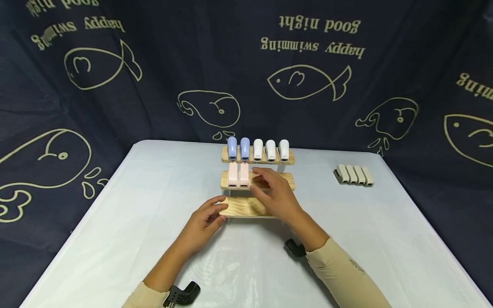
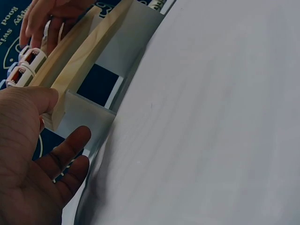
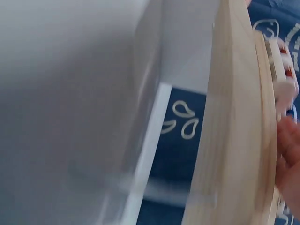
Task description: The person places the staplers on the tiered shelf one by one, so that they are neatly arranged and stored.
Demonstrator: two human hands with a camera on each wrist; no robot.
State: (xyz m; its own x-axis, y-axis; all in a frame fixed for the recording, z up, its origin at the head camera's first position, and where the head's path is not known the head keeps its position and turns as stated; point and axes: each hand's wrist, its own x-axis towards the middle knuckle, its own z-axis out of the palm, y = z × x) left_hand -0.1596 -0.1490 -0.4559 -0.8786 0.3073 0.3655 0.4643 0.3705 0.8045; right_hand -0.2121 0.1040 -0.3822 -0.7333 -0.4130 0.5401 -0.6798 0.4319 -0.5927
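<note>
Head view, right fingers: I see my right hand (image 1: pixel 278 194) bent over the middle pale-wood shelf (image 1: pixel 224 179); its thumb and forefinger tips look apart, but the space beneath is hidden, so I cannot tell whether they hold anything.
Pink staplers: two slim pale-pink plastic staplers (image 1: pixel 233 173) stand side by side on that shelf, just left of those fingertips, long axes front to back; my right hand is nearer.
Left fingers: my left hand (image 1: pixel 204 222) holds the left end of the lowest pale-wood shelf (image 1: pixel 244 207), thumb at its front edge.
Top row: two glossy blue staplers (image 1: pixel 232 147) and three rounded white staplers (image 1: pixel 271 149), beyond the right fingers.
Beige staplers: four blocky beige staplers (image 1: pixel 354 175), well right of both hands.
Table and room: white-covered table (image 1: pixel 115 205) under the fingers; navy curtain with cream fish prints (image 1: pixel 231 42) beyond them.
Left wrist view, thumb: against the shelf's wooden end; two other fingers spread beside the translucent support panel (image 2: pixel 91 115).
Right wrist view, fingertips: partly hidden behind the boards, near a pink stapler; contact unclear to me.
</note>
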